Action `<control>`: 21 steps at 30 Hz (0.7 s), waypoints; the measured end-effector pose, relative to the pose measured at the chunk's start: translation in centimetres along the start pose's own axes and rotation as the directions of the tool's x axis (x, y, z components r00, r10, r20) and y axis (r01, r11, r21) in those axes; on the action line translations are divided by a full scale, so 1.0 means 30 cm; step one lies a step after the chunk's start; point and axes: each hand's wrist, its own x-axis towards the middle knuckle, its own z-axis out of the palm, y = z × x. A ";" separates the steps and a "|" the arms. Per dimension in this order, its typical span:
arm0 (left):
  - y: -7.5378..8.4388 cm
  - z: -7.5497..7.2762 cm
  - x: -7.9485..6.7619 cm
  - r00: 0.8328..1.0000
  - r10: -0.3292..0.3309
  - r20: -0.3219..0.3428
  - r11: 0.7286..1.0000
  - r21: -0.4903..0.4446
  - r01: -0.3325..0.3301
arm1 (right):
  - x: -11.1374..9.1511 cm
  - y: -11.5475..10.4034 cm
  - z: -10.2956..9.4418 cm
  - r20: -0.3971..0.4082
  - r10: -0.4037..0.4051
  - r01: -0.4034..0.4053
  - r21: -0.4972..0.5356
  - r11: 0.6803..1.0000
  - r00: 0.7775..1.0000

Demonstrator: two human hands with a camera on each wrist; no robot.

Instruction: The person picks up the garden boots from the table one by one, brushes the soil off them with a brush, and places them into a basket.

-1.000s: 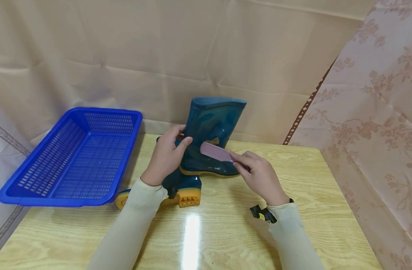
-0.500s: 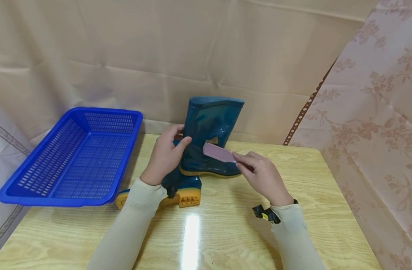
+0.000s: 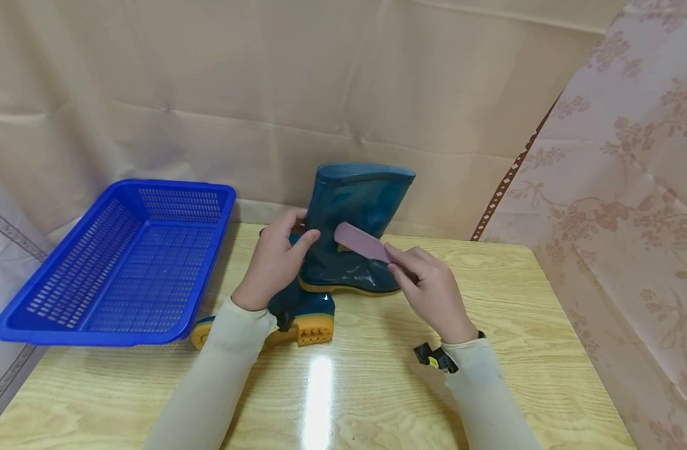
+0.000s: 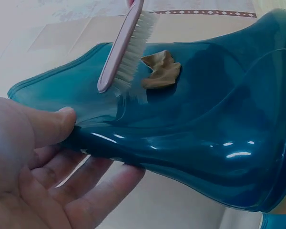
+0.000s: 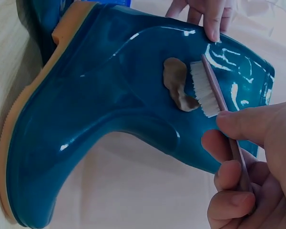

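Note:
A dark teal rubber boot (image 3: pixel 351 200) with a yellow sole stands on the table, its toe pointing right. My left hand (image 3: pixel 275 259) grips the back of its shaft, thumb on the near side and fingers behind. Between the thumb and fingers of my right hand (image 3: pixel 433 290) is a pink-handled scrub brush (image 3: pixel 361 240). Its white bristles (image 5: pixel 205 90) face the boot, right beside a brown smear (image 5: pixel 175 76) on the shaft. In the left wrist view the same brown smear (image 4: pixel 163 71) appears close to the bristles. Whether the bristles press on the rubber is hard to tell.
A second teal boot (image 3: pixel 315 303) lies on its side under my left forearm, yellow sole toward me. At the left stands a blue plastic basket (image 3: pixel 115 337) with slotted walls. Beige cloth (image 3: pixel 253 125) hangs behind the wood-grain table (image 3: pixel 377 387).
The brush slid slightly down and right, then rose up and left over the brown smear. The boot's top swayed a little left, then right. My left hand keeps its hold.

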 end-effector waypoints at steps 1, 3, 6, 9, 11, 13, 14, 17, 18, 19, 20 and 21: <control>-0.002 0.001 0.001 1.000 0.003 -0.013 1.000 -0.006 -0.003 | 0.000 -0.001 0.002 0.004 0.003 -0.003 -0.002 1.000 1.000; -0.006 0.004 0.001 0.999 0.010 -0.047 1.000 -0.020 -0.011 | 0.000 -0.002 0.005 0.008 0.010 -0.010 -0.004 1.000 1.000; -0.012 0.014 0.001 0.994 0.026 -0.104 0.998 -0.048 -0.031 | 0.001 -0.002 0.011 -0.015 0.004 -0.004 0.005 1.000 1.000; -0.017 0.026 0.000 0.987 0.038 -0.158 0.996 -0.078 -0.051 | 0.008 0.000 0.022 -0.047 -0.015 0.016 0.015 1.000 0.999; -0.019 0.031 -0.002 0.982 0.040 -0.184 0.993 -0.101 -0.059 | 0.013 0.000 0.033 -0.059 -0.031 0.032 0.016 0.999 0.998; -0.022 0.034 -0.001 0.980 0.042 -0.194 0.991 -0.120 -0.066 | 0.016 0.000 0.044 -0.064 -0.040 0.041 0.016 0.999 0.997; -0.024 0.034 -0.001 0.980 0.043 -0.192 0.990 -0.122 -0.067 | 0.017 -0.002 0.047 -0.064 -0.041 0.042 0.014 0.999 0.997; -0.031 0.031 0.005 0.985 0.052 -0.166 0.989 -0.127 -0.074 | 0.019 -0.002 0.056 -0.059 -0.036 0.037 0.006 0.999 0.998; -0.033 0.029 0.007 0.987 0.055 -0.153 0.989 -0.128 -0.075 | 0.018 -0.001 0.058 -0.056 -0.032 0.032 0.001 0.999 0.998; -0.035 0.027 0.009 0.989 0.055 -0.139 0.989 -0.126 -0.072 | 0.017 0.000 0.057 -0.050 -0.023 0.023 -0.001 1.000 0.998; -0.036 0.027 0.011 0.990 0.053 -0.128 0.990 -0.122 -0.069 | 0.016 0.003 0.056 -0.044 -0.016 0.015 -0.006 1.000 0.999; -0.037 0.026 0.013 0.992 0.050 -0.117 0.990 -0.123 -0.065 | 0.012 0.008 0.056 -0.040 -0.008 0.008 -0.009 1.000 0.999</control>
